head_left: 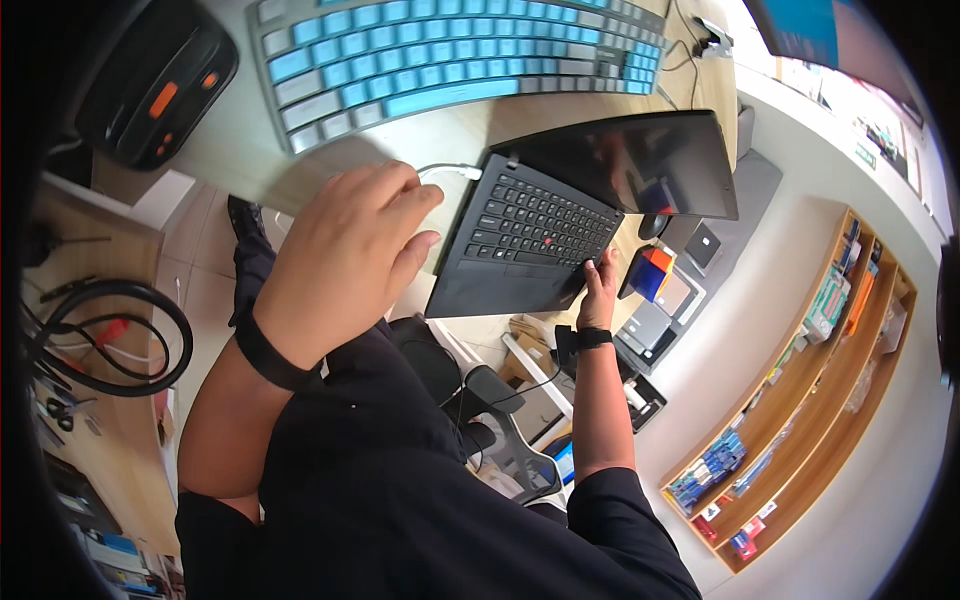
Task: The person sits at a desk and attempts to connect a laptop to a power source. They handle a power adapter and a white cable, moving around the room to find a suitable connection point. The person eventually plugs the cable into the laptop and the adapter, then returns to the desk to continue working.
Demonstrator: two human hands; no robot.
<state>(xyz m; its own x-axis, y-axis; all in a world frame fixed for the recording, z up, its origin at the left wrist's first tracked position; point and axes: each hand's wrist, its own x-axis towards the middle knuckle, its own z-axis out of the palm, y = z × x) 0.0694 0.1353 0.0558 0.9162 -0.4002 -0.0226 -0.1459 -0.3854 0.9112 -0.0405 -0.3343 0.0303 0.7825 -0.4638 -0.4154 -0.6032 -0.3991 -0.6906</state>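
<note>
A black open laptop (530,235) with a red pointing stick is tilted in front of me, its dark screen (650,165) leaning to the right. My right hand (600,280) grips the front right corner of its base, thumb on top and the other fingers mostly hidden underneath. Beside the left edge is my left hand (355,245), thumb and forefinger apart, with nothing visible between them. Just past its fingertips, a white cable plug (465,172) meets the laptop's left side. Each wrist wears a black band.
A blue and grey keyboard (440,60) lies on the desk beyond the laptop. At the upper left sits a black case with orange buttons (160,100). Coiled black cable (110,335) rests on the left-hand table. An office chair (520,450) and wooden shelves (800,400) stand to the right.
</note>
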